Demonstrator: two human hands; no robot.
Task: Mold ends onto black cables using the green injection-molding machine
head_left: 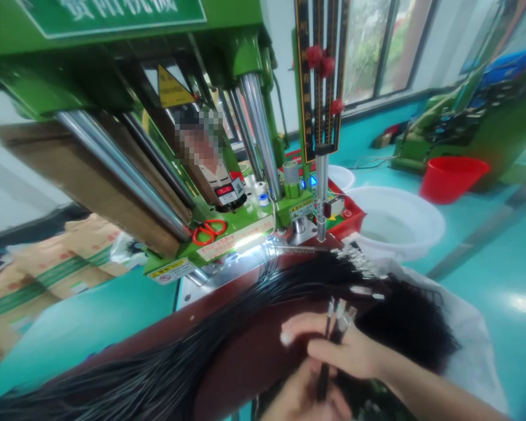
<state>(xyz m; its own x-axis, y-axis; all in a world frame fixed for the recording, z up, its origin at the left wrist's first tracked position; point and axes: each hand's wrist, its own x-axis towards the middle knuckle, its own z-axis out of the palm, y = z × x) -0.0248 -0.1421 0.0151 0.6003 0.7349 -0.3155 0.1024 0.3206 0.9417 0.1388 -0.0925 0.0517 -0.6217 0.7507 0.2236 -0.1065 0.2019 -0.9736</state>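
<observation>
My right hand (350, 351) reaches in from the lower right, its thumb and fingers closed around a small bundle of black cables (323, 380) near the top. Pale, clear-looking tips (344, 316) stick up above that grip. Just below, my left hand (298, 392) wraps the same bundle; blur softens its fingers. Behind the hands, a long spread of loose black cables (158, 351) crosses the dark red-brown table (254, 333). White connector ends (359, 260) cluster at its right end, beside another dark heap of cables (407, 321).
A green press machine (241, 228) with steel columns stands beyond the table, orange-handled scissors (209, 232) on its ledge. White tubs (403, 219) and a red bucket (453, 175) stand on the floor to the right. Cardboard boxes (61, 257) lie at left.
</observation>
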